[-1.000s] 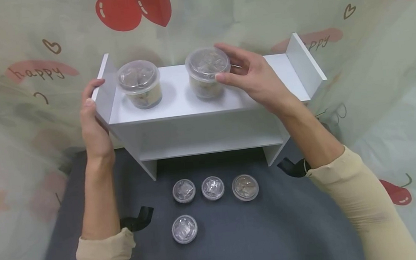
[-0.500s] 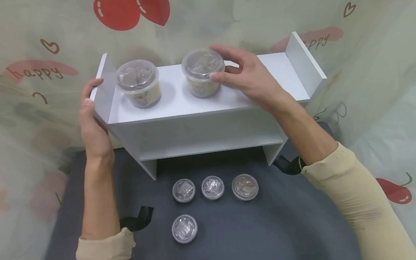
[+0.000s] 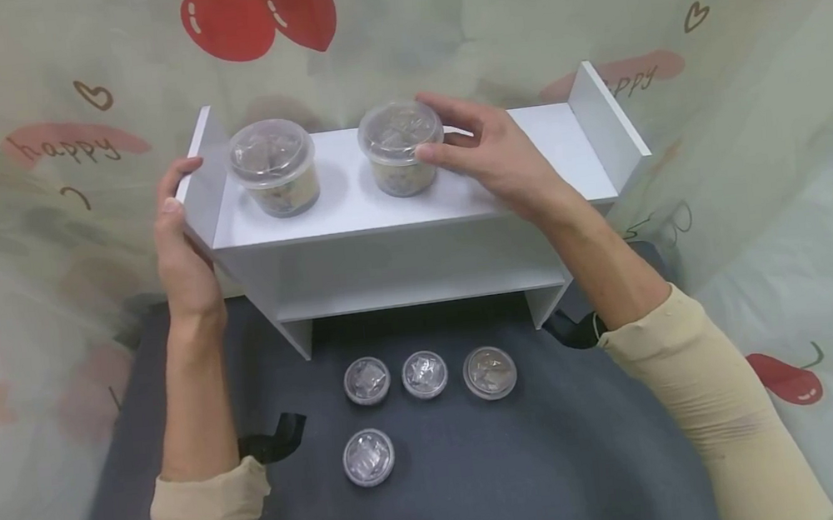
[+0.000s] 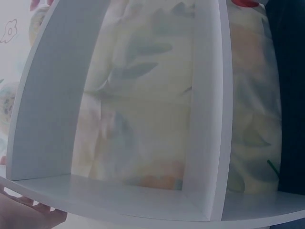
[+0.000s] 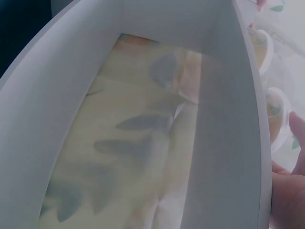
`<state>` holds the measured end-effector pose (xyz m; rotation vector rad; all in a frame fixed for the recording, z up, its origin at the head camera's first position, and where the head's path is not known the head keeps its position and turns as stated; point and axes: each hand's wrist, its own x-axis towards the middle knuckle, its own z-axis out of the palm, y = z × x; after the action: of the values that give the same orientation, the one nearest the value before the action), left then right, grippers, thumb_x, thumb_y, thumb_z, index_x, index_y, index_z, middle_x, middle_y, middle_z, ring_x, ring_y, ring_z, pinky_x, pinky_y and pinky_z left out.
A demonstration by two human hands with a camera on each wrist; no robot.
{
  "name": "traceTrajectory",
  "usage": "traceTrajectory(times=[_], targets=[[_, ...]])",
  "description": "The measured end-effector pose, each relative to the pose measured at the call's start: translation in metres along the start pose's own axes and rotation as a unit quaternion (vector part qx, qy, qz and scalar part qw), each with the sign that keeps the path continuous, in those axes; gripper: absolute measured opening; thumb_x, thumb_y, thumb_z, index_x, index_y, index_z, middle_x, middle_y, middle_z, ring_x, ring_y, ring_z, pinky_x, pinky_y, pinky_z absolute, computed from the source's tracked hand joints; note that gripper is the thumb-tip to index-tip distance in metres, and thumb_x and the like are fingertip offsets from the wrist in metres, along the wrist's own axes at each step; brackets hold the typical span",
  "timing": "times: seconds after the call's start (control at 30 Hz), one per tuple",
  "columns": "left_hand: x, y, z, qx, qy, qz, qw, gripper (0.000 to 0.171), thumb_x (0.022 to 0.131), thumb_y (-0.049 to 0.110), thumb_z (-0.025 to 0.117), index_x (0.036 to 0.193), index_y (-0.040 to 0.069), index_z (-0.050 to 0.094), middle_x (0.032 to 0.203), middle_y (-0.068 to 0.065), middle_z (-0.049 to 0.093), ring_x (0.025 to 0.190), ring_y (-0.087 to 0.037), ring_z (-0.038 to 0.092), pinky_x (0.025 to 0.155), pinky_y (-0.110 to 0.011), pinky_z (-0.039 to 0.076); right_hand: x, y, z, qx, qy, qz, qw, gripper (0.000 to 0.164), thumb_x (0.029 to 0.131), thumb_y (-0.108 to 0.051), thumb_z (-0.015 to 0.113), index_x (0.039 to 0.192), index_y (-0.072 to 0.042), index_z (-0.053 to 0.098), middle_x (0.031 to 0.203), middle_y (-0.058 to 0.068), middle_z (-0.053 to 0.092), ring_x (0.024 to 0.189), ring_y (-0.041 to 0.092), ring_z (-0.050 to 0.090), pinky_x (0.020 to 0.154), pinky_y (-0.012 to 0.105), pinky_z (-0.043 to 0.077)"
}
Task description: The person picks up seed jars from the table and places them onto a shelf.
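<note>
The right hand [image 3: 489, 148] is holding the middle tub [image 3: 401, 140], a clear plastic one with a lid, near the centre of the top board of the white shelf unit [image 3: 349, 187]. Thumb and forefinger are standing part-way apart, curving about the lid's right side; the remaining fingers are mostly hiding behind them. The right-wrist view is cutting this hand off at its edge. The left hand [image 3: 186, 253] is gripping the unit's left side panel [image 3: 204, 180], fingers bending over its edge — their far ends are lying out of sight, and the left-wrist view is catching only a corner of them.

The other lidded tub [image 3: 274, 169] is standing upright just beside that panel. Crinkled wrapping and glare are blurring the contents of both.

On the dark tabletop [image 3: 469, 489], three small lidded cups [image 3: 424, 375] are sitting in a row near the unit's front feet, and a fourth cup [image 3: 368, 457] is sitting nearer the tabletop's front. The right sleeve [image 3: 709, 407] is covering part of the tabletop's right edge.
</note>
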<state>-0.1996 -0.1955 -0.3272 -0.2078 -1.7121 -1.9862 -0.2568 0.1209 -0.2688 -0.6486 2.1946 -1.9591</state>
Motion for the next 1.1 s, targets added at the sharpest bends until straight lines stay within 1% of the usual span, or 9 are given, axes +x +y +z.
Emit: traceTrajectory(times=[0.13,0.23,0.37,0.47,0.6,0.7,0.87,1.1], targets=[[0.0,0.0,0.0,-0.006,0.002,0.001,1.0,0.046,0.099,0.034,0.029,0.13,0.02,0.06,0.132,-0.008,0.048,0.114,-0.021,0.046,0.089,-0.03,0.033,-0.001,-0.001,0.001,-0.008,0.001,0.006,1.0,0.067,0.091,-0.01,0.07,0.151,-0.007,0.04,0.152,0.007,0.043,0.13,0.023,0.052,0.108,0.028,0.037],[0.0,-0.001,0.0,-0.013,0.002,0.0,0.9999,0.046,0.099,0.034,0.029,0.13,0.019,0.06,0.13,-0.009,0.049,0.11,-0.021,0.047,0.087,-0.03,0.034,-0.003,-0.002,0.001,-0.029,0.017,0.013,0.999,0.068,0.091,-0.016,0.07,0.152,-0.01,0.04,0.152,0.005,0.044,0.133,0.021,0.05,0.109,0.026,0.035],[0.0,-0.001,0.0,-0.015,-0.001,-0.001,0.9999,0.046,0.099,0.033,0.029,0.131,0.019,0.059,0.13,-0.009,0.049,0.11,-0.021,0.047,0.087,-0.03,0.034,-0.011,-0.004,-0.001,-0.034,0.042,0.011,0.998,0.067,0.091,-0.019,0.071,0.151,-0.014,0.042,0.149,0.005,0.048,0.133,0.019,0.049,0.109,0.026,0.035],[0.0,-0.001,0.0,-0.015,-0.002,-0.002,0.9999,0.046,0.099,0.033,0.029,0.131,0.019,0.059,0.129,-0.009,0.049,0.109,-0.021,0.047,0.086,-0.03,0.034,-0.018,-0.005,-0.002,-0.02,0.048,-0.005,0.999,0.065,0.091,-0.016,0.07,0.15,-0.014,0.043,0.146,0.006,0.051,0.131,0.02,0.051,0.108,0.029,0.037],[0.0,0.0,0.0,-0.018,0.0,-0.003,0.9998,0.046,0.099,0.033,0.029,0.13,0.019,0.059,0.127,-0.01,0.05,0.108,-0.021,0.048,0.086,-0.03,0.035,-0.028,-0.006,-0.002,0.011,0.056,-0.02,0.998,0.062,0.092,-0.011,0.069,0.149,-0.012,0.046,0.144,0.008,0.052,0.13,0.022,0.052,0.105,0.032,0.041],[0.0,0.0,-0.001,-0.011,0.0,-0.002,0.9999,0.046,0.099,0.034,0.029,0.131,0.019,0.059,0.13,-0.009,0.05,0.112,-0.021,0.046,0.088,-0.03,0.033,-0.037,-0.007,-0.004,0.037,0.065,-0.028,0.997,0.059,0.091,-0.007,0.069,0.147,-0.01,0.048,0.143,0.011,0.053,0.13,0.024,0.052,0.102,0.033,0.045],[-0.001,0.0,-0.002,-0.004,0.0,-0.002,1.0,0.046,0.099,0.035,0.029,0.131,0.02,0.059,0.132,-0.009,0.049,0.112,-0.021,0.046,0.088,-0.031,0.033,-0.05,-0.007,-0.007,0.05,0.073,-0.046,0.995,0.056,0.092,-0.003,0.066,0.145,-0.007,0.049,0.14,0.015,0.054,0.129,0.027,0.053,0.099,0.033,0.048],[-0.001,0.001,-0.001,-0.021,0.002,-0.007,0.9998,0.046,0.099,0.035,0.03,0.131,0.019,0.059,0.128,-0.011,0.05,0.106,-0.021,0.049,0.084,-0.03,0.035,-0.068,-0.01,-0.013,0.067,0.071,-0.058,0.993,0.053,0.093,-0.001,0.064,0.143,-0.005,0.05,0.139,0.018,0.054,0.127,0.03,0.055,0.097,0.034,0.049]])
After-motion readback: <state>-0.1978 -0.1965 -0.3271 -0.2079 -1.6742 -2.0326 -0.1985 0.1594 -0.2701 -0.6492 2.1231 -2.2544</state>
